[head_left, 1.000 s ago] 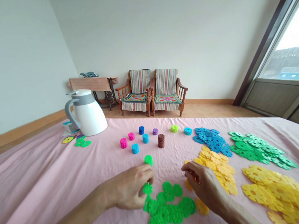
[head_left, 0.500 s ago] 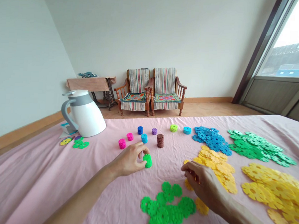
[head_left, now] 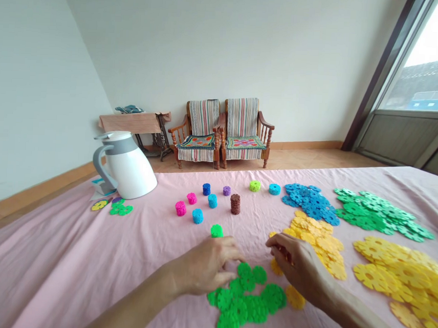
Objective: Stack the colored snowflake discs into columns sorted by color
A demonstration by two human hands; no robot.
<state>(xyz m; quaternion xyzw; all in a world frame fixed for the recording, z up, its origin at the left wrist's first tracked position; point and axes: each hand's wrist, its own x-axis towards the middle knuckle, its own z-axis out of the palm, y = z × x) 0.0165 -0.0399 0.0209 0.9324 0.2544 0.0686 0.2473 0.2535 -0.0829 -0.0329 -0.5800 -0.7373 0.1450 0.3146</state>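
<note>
My left hand is over the near-left edge of a loose pile of green flower-shaped discs. Its thumb and fingers are apart, with nothing seen between them. Just behind it stands a small stack of green discs, its lower part hidden by the hand. My right hand hovers beside the orange-yellow disc pile, fingers curled together; what they hold, if anything, is hidden. A brown stack and a light blue stack stand beyond my left hand.
Farther back are pink, dark blue, purple and lime stacks. Blue, teal-green and yellow disc piles spread on the right. A white jug stands at the left on the pink cloth.
My left hand has let go of the green stack and come nearer and right, to the green pile. The light blue stack it hid now shows. My right hand has hardly moved.
</note>
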